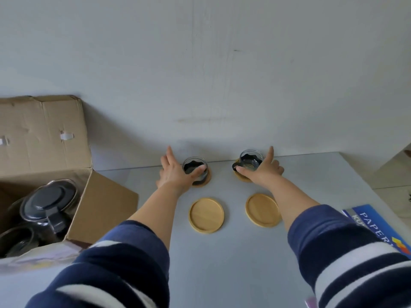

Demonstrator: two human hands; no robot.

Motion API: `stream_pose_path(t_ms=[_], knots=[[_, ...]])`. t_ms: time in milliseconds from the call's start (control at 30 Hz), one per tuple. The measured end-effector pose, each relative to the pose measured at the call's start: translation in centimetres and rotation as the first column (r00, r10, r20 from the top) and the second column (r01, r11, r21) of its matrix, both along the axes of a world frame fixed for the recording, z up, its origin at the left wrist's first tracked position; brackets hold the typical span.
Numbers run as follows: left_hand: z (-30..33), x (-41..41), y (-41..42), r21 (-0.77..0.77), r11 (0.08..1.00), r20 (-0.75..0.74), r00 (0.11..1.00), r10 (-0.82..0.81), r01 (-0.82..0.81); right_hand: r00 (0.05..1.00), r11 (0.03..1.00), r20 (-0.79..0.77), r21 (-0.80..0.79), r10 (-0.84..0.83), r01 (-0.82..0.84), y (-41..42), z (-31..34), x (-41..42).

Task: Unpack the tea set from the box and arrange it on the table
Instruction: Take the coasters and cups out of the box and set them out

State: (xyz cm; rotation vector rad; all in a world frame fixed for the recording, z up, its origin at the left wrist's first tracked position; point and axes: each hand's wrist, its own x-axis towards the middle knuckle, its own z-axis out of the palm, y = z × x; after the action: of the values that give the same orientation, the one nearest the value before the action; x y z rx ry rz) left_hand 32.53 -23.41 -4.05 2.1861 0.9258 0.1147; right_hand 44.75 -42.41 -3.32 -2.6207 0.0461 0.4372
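Note:
Two small glass cups with black holders stand on round wooden coasters at the far edge of the grey table point(222, 263). My left hand point(175, 172) holds the left cup point(194, 167) with thumb and fingers around it. My right hand point(262, 171) holds the right cup point(250, 161) the same way, index finger pointing up. Two more wooden coasters, the left point(206, 215) and the right point(262, 210), lie bare nearer to me. An open cardboard box point(102, 203) at the left holds a dark-lidded glass teapot point(47, 202) and another glass cup point(15, 241).
A pale wall rises right behind the table's far edge. A blue paper ream point(380, 227) lies at the right edge of the table. The box's raised flap point(42, 132) leans against the wall at the left.

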Motion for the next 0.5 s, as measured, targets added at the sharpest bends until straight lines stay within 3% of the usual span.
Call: stream_pose_path(t_ms=[233, 333, 500], knots=[[6.2, -9.0, 5.1, 0.275, 0.960, 0.141, 0.990, 0.017, -0.055, 0.951, 0.930, 0.034, -0.221, 0.307, -0.293, 5.5, 5.6, -6.8], [7.8, -14.8, 8.8, 0.371, 0.917, 0.169, 0.982, 0.087, -0.145, 0.897, 0.874, 0.009, -0.230, 0.443, -0.429, 9.9, 7.0, -11.0], [7.7, -24.5, 14.5, 0.535, 0.802, -0.023, 0.944, 0.329, -0.266, 0.764, 0.764, 0.056, -0.114, 0.643, -0.635, 17.8, 8.8, -18.3]])
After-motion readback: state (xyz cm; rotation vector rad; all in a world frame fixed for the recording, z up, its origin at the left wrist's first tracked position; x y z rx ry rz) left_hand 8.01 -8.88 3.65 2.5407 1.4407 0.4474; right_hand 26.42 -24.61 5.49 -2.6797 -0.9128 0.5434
